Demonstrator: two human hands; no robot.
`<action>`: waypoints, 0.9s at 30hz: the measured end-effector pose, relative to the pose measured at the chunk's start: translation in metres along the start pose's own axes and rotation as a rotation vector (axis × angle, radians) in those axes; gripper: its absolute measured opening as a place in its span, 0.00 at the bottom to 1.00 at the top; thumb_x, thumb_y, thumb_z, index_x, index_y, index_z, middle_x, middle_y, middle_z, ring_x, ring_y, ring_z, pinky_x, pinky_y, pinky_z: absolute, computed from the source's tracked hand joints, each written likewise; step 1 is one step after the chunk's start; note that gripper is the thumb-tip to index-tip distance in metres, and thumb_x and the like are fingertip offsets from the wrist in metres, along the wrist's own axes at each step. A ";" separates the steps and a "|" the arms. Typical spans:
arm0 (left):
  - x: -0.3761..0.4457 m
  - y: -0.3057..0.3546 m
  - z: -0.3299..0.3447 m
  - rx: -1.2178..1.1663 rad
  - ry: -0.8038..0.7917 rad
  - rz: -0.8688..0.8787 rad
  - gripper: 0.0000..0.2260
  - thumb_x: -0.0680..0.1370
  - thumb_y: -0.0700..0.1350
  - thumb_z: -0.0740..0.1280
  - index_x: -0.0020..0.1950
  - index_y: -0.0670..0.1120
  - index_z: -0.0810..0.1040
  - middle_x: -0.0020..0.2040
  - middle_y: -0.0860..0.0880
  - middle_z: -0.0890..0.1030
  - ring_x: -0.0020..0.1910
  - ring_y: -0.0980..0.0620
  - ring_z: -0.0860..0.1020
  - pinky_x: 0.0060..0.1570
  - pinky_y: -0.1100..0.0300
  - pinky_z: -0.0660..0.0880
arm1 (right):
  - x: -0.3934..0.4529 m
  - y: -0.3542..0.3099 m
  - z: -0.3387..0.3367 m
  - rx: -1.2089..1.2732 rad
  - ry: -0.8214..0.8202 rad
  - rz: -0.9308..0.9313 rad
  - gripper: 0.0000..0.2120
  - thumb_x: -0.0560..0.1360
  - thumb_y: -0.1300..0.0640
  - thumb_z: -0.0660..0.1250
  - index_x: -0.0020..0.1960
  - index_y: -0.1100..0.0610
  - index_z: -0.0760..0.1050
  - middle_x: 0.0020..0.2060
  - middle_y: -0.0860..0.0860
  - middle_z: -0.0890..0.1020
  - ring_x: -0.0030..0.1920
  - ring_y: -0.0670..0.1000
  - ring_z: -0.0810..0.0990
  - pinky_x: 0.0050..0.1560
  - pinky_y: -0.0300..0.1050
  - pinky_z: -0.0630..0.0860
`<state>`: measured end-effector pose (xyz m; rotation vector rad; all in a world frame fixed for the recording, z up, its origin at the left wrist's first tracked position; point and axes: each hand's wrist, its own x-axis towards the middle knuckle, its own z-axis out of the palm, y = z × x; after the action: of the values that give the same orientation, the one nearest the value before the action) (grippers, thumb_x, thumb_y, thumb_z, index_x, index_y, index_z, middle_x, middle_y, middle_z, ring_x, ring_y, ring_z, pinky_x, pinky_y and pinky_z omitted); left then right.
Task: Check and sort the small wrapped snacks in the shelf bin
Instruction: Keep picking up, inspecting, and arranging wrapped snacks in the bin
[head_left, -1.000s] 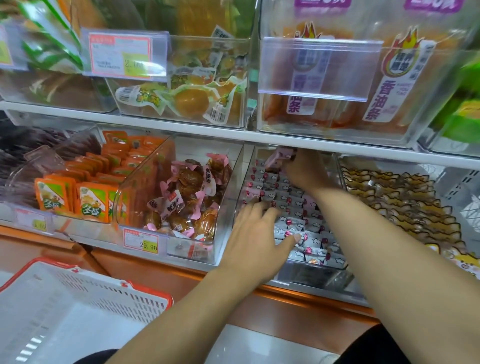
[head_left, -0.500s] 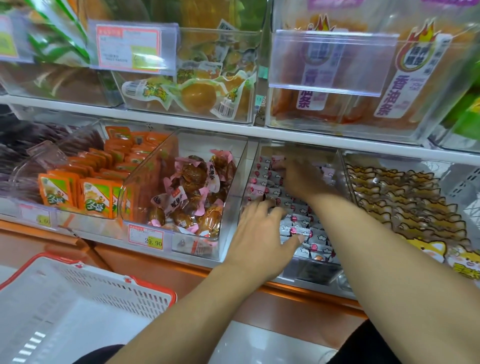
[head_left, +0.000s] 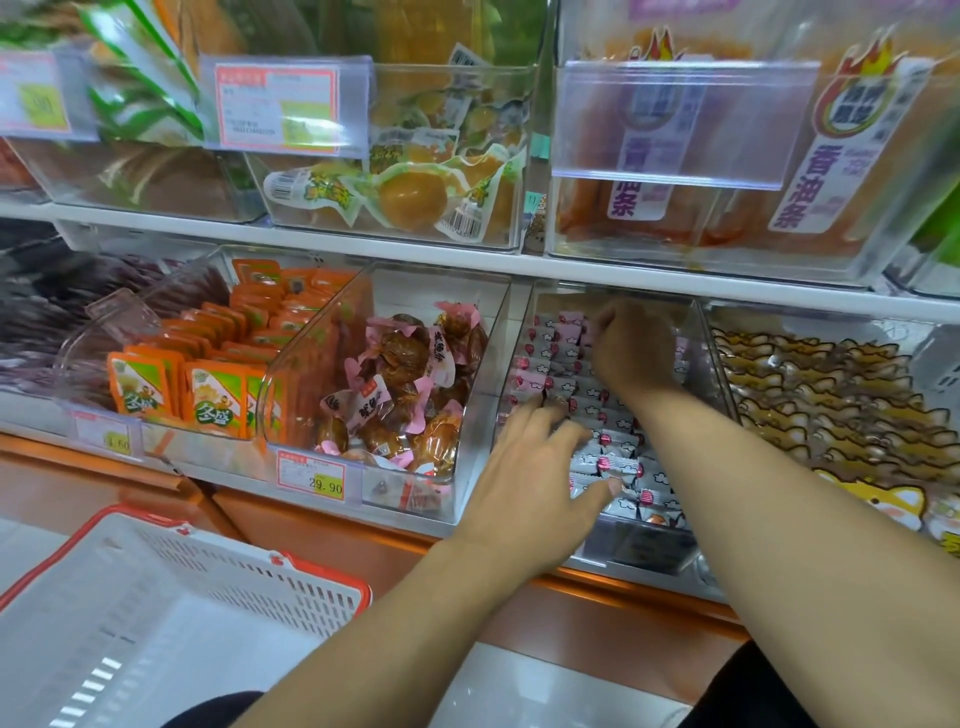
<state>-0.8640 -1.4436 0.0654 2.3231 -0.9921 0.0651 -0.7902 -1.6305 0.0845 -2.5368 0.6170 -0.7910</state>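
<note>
Both hands are in the clear bin (head_left: 696, 332) on the lower shelf, the one holding small wrapped snacks (head_left: 613, 441) in pink and grey-white packets, laid in rows. Left hand (head_left: 540, 467) sits at the front of the bin, palm down, fingers spread and fairly straight, fingertips touching the front packets, not clamped on anything. Right hand (head_left: 631, 348) is deeper in, toward the back, fingers curled down into the rows; can't tell whether it actually grips a packet, the fingertips are hidden. The hands are apart, left near, right far. Next bin left holds brown snacks in pink wrappers (head_left: 410, 379) with a price tag (head_left: 311, 475) reading 29.90; further left are orange packets (head_left: 208, 384). Right neighbour bin has tan dog-print packets (head_left: 821, 395). White basket with red rim (head_left: 156, 613) sits lower left.
</note>
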 end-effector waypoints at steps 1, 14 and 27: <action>0.000 0.000 0.000 -0.003 0.004 0.005 0.22 0.78 0.61 0.68 0.66 0.50 0.75 0.70 0.52 0.70 0.74 0.54 0.60 0.72 0.59 0.59 | 0.001 -0.004 -0.002 0.068 0.057 0.038 0.09 0.78 0.65 0.62 0.41 0.58 0.77 0.45 0.56 0.85 0.49 0.57 0.82 0.52 0.53 0.79; -0.019 -0.001 -0.039 -0.848 0.335 -0.295 0.10 0.78 0.42 0.73 0.58 0.50 0.78 0.46 0.50 0.84 0.45 0.48 0.84 0.43 0.56 0.83 | -0.053 -0.041 -0.050 1.148 0.133 0.626 0.07 0.83 0.61 0.62 0.58 0.60 0.76 0.51 0.57 0.84 0.55 0.58 0.83 0.55 0.52 0.82; -0.042 -0.005 -0.062 -1.187 0.321 -0.440 0.12 0.79 0.43 0.71 0.59 0.38 0.80 0.51 0.38 0.86 0.47 0.44 0.85 0.44 0.62 0.81 | -0.121 -0.049 -0.106 1.346 -0.384 0.691 0.03 0.80 0.64 0.67 0.53 0.61 0.77 0.47 0.59 0.87 0.51 0.55 0.86 0.47 0.48 0.84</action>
<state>-0.8794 -1.3798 0.1022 1.2985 -0.1860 -0.2550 -0.9298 -1.5536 0.1375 -1.0677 0.4958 -0.2433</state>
